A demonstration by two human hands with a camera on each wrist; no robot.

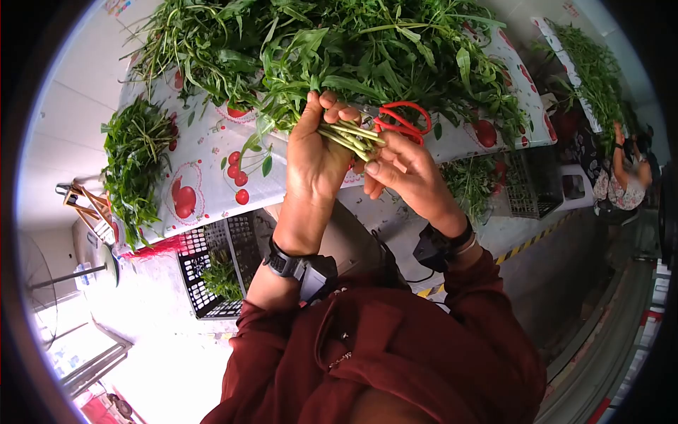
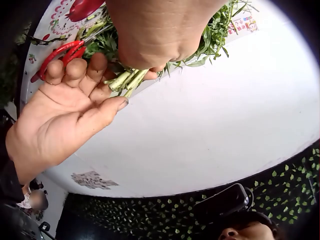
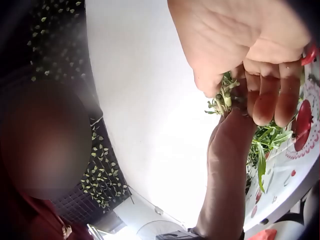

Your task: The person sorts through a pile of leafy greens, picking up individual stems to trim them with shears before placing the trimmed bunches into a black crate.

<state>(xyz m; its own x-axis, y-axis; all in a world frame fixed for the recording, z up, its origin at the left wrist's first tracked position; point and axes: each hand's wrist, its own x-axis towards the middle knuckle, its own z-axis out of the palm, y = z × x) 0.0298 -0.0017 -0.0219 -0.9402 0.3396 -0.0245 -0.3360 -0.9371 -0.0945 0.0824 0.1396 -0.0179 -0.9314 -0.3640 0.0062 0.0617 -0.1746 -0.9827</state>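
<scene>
My left hand (image 1: pixel 314 152) grips a bunch of green stems (image 1: pixel 349 134), cut ends pointing toward my right hand (image 1: pixel 409 177). The right hand carries red-handled scissors (image 1: pixel 402 120) on its curled fingers, and its thumb touches the stem ends. In the left wrist view the left hand (image 2: pixel 155 30) clasps the stems (image 2: pixel 125 80) while the right hand (image 2: pixel 60 115) lies beside them with the scissors (image 2: pixel 57 55) behind its fingers. The right wrist view shows the right hand (image 3: pixel 240 35), the stem ends (image 3: pixel 222 97) and a bit of red scissors handle (image 3: pixel 311 52).
A table with a cherry-print cloth (image 1: pixel 205 169) bears a big heap of leafy greens (image 1: pixel 339 42) and a smaller pile (image 1: pixel 134 162). Black crates (image 1: pixel 212 261) stand beneath it. Another person (image 1: pixel 621 177) stands at the right by a second table of greens (image 1: pixel 593 63).
</scene>
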